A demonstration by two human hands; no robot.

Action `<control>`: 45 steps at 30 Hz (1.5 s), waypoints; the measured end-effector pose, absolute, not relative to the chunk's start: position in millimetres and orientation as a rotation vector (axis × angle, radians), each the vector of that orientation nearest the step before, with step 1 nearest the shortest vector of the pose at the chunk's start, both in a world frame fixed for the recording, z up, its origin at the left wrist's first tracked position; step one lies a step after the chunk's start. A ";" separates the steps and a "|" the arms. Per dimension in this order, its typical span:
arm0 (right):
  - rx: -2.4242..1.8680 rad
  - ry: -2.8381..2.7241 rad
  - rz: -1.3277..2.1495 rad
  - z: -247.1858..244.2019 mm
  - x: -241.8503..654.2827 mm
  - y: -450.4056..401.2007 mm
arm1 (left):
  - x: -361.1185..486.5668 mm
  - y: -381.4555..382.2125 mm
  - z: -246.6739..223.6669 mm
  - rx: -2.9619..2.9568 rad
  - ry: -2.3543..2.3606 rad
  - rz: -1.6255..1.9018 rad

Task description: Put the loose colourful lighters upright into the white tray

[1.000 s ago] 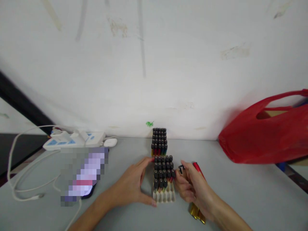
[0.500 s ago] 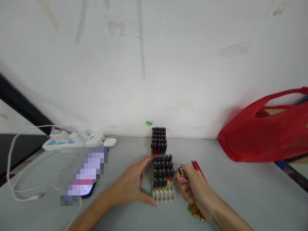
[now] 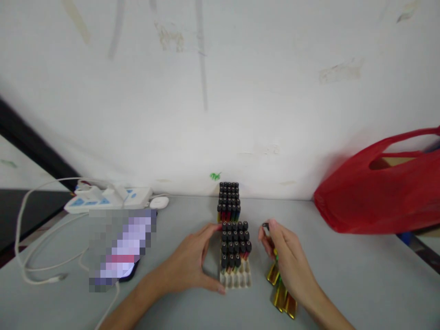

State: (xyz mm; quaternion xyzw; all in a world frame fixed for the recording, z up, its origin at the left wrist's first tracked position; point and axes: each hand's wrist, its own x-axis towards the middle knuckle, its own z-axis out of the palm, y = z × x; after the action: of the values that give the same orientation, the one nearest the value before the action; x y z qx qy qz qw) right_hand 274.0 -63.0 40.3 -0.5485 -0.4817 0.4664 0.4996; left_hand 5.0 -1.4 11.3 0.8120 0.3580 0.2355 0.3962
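My left hand point(image 3: 190, 259) spans the left side of a pale slotted tray point(image 3: 237, 280), its thumb at the near corner and fingertips at the far end. Rows of upright lighters point(image 3: 235, 236) with black tops fill the tray's far part; several slots at the near end are bare. To the right of the tray, my right hand point(image 3: 283, 247) pinches a lighter point(image 3: 265, 225) whose black end shows past the fingertips; its body is mostly hidden. Several shiny gold lighters point(image 3: 281, 297) lie on the table beneath and beside the right hand.
Another block of upright black-topped lighters point(image 3: 228, 197) stands behind the tray, close to the wall. At left are a phone point(image 3: 125, 252), a white power strip point(image 3: 110, 200), loose cables and a small white case point(image 3: 159, 202). A red bag point(image 3: 374, 192) stands at right.
My right hand has shifted right and away from the tray. The red lighter beside it is out of sight, and more gold ones show. My left hand stays at the tray.
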 end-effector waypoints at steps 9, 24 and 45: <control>-1.210 -1.413 0.976 41.9 277.8 -68.0 | 5.7 0.6 13.2 2.048 0.880 0.590; -0.997 -1.614 0.992 53.3 288.1 -64.4 | 5.1 -1.5 7.3 2.110 0.855 0.668; -0.965 -1.865 0.770 45.6 289.9 -57.2 | 5.2 -1.4 5.7 2.127 0.875 0.648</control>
State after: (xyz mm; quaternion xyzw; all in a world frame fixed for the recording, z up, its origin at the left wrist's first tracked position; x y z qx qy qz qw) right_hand 289.9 -57.2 45.6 -0.3880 -0.7498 0.3098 0.4373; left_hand 5.2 -1.4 5.7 0.8279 0.3406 0.2523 0.3673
